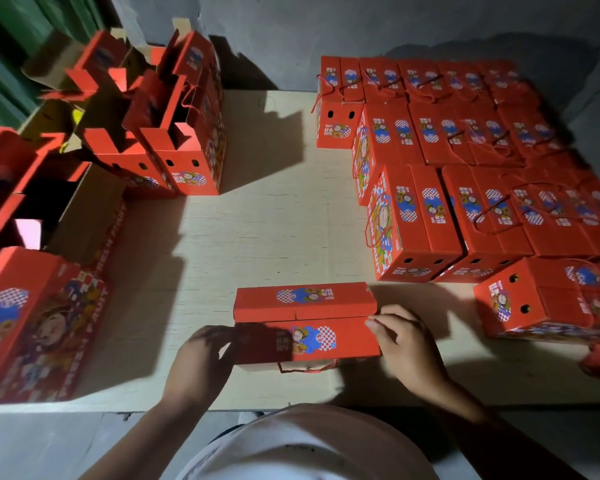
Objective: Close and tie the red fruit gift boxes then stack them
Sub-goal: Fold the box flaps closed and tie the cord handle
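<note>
- The grip was two-handed: the left hand [201, 358] curled round the left end of the red gift box [307, 322], while the right hand [404, 337] pressed its fingertips [373, 322] against the right end, fingers fairly straight rather than wrapped.
- The box lay at the near middle of the desk [274, 216], directly between the hands, its long axis running left to right across the person's front.
- Both top flaps looked folded down and met along that axis; a loop of red cord handle [307, 368] hung out at the near side, seemingly not yet tied.
- Each hand sat at one end, so neither was clearly nearer; the cord lay just below the box, between the wrists.
- Outward, the closed, stacked boxes [465, 168] stood to the right and far right, on the right hand's side.
- Open boxes [174, 140] with raised flaps waited at the far left.
</note>
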Motion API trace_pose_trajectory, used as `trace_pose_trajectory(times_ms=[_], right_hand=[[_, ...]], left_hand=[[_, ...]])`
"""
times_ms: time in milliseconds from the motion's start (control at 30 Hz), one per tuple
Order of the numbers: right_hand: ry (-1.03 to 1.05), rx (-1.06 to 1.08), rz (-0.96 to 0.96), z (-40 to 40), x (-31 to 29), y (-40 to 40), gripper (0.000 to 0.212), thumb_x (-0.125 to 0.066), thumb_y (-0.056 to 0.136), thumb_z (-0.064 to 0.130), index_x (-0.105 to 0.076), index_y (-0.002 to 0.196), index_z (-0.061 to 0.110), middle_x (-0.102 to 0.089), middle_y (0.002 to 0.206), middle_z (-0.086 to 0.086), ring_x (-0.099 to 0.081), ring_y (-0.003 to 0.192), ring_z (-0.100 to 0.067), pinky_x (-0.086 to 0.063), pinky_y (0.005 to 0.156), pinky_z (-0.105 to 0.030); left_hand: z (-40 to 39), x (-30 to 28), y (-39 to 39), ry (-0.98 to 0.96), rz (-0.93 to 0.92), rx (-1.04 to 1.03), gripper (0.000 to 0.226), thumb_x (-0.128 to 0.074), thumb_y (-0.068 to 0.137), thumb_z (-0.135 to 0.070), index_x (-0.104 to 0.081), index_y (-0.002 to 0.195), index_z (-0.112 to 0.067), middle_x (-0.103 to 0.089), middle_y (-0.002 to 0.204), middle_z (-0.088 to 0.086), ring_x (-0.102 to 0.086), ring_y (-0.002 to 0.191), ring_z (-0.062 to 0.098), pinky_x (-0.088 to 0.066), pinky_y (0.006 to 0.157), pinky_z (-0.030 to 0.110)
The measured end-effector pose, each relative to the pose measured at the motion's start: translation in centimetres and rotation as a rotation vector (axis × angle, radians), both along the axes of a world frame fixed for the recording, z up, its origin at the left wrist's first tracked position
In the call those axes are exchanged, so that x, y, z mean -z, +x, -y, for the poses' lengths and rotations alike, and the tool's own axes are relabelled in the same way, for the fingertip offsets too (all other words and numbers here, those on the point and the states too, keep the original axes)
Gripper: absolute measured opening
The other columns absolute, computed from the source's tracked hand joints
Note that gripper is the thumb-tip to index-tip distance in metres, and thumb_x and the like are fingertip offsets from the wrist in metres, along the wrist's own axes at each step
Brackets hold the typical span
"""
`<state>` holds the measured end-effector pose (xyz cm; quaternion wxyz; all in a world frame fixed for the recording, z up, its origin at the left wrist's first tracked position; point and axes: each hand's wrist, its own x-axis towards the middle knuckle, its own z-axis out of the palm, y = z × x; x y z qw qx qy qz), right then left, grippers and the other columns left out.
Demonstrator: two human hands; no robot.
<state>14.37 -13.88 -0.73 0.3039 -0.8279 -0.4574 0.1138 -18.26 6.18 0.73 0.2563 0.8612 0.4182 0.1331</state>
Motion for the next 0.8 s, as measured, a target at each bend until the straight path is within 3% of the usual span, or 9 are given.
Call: trace_pose_trajectory(times_ms=[100,167,267,333,400,500,600,667,800], right_hand=[[-0.014,0.077,0.007,-1.0,-0.3,-0.1,0.027,-0.07,0.094,0.047,-0.074,0.082,0.023,-0.057,0.091,0.017,-0.06,0.084,-0.003,-0.051,0.073,-0.029],[-0.016,0.172,-0.031,-1.8,-0.8,0.1,0.035,-0.073,0.088,0.056,-0.062,0.073,0.026,-0.057,0.083,0.014,-0.057,0.075,-0.004,-0.046,0.066,-0.027],[-0.056,0.217,-0.091,-3.0,-1.2,1.0,0.04,-0.084,0.079,0.052,-0.052,0.09,0.03,-0.059,0.094,0.013,-0.056,0.086,-0.007,-0.046,0.071,-0.029],[-0.124,0.046,-0.149,-3.6,-1.6,1.7,0.052,-0.085,0.081,0.042,-0.051,0.12,0.036,-0.052,0.125,0.015,-0.051,0.112,-0.003,-0.045,0.093,-0.029],[-0.238,-0.162,-0.173,-4.3,-2.1,2.4,0.069,-0.08,0.088,0.038,-0.04,0.144,0.042,-0.036,0.147,0.02,-0.037,0.132,0.004,-0.036,0.111,-0.028],[-0.408,-0.356,-0.125,-5.8,-2.6,2.9,0.076,-0.069,0.098,0.035,-0.026,0.161,0.043,-0.019,0.167,0.017,-0.02,0.153,-0.004,-0.024,0.126,-0.033],[-0.491,-0.449,-0.029,-6.9,-3.0,2.9,0.071,-0.06,0.104,0.031,-0.022,0.164,0.04,-0.019,0.167,0.011,-0.018,0.155,-0.012,-0.022,0.128,-0.035],[-0.528,-0.475,0.072,-7.3,-3.1,2.7,0.069,-0.055,0.106,0.032,-0.018,0.165,0.037,-0.021,0.164,0.006,-0.02,0.153,-0.016,-0.025,0.127,-0.039],[-0.599,-0.457,0.121,-7.3,-2.7,2.0,0.07,-0.048,0.108,0.037,-0.007,0.164,0.042,-0.013,0.162,0.005,-0.014,0.153,-0.02,-0.032,0.124,-0.045]], left_hand=[[-0.4,-0.5,0.6,-0.041,0.031,-0.157,0.028,-0.063,0.092,-0.061,-0.064,0.076,-0.037,-0.063,0.079,-0.022,-0.059,0.066,0.001,-0.047,0.059,0.028],[-1.1,-0.8,1.3,-0.031,0.088,-0.216,0.028,-0.068,0.091,-0.061,-0.056,0.086,-0.036,-0.057,0.089,-0.023,-0.058,0.067,0.001,-0.044,0.058,0.023],[-2.5,-0.4,2.2,-0.004,0.043,-0.039,0.045,-0.073,0.091,-0.05,-0.053,0.128,-0.034,-0.051,0.128,-0.015,-0.055,0.115,0.012,-0.055,0.086,0.034],[-3.7,0.1,2.7,-0.038,-0.073,0.174,0.071,-0.071,0.093,-0.05,-0.038,0.154,-0.036,-0.035,0.159,-0.003,-0.032,0.147,0.019,-0.046,0.111,0.043],[-4.5,0.4,3.5,-0.1,-0.22,0.304,0.079,-0.061,0.096,-0.059,-0.02,0.162,-0.044,-0.013,0.173,-0.002,-0.01,0.159,0.019,-0.04,0.117,0.051],[-4.8,0.7,5.0,-0.088,-0.372,0.371,0.079,-0.047,0.1,-0.065,0.001,0.161,-0.052,-0.002,0.174,-0.008,0.004,0.161,0.018,-0.042,0.115,0.056],[-4.8,0.2,6.6,-0.005,-0.413,0.397,0.074,-0.042,0.101,-0.062,0.002,0.16,-0.054,-0.02,0.166,-0.001,-0.013,0.155,0.026,-0.046,0.108,0.052],[-4.4,-0.4,7.4,0.024,-0.402,0.404,0.068,-0.032,0.098,-0.061,-0.001,0.159,-0.055,-0.035,0.146,0.002,-0.028,0.14,0.029,-0.052,0.097,0.05],[-3.6,-0.5,7.9,0.067,-0.41,0.385,0.064,-0.021,0.1,-0.06,0.001,0.16,-0.054,-0.035,0.139,0.006,-0.031,0.134,0.032,-0.051,0.095,0.051]])
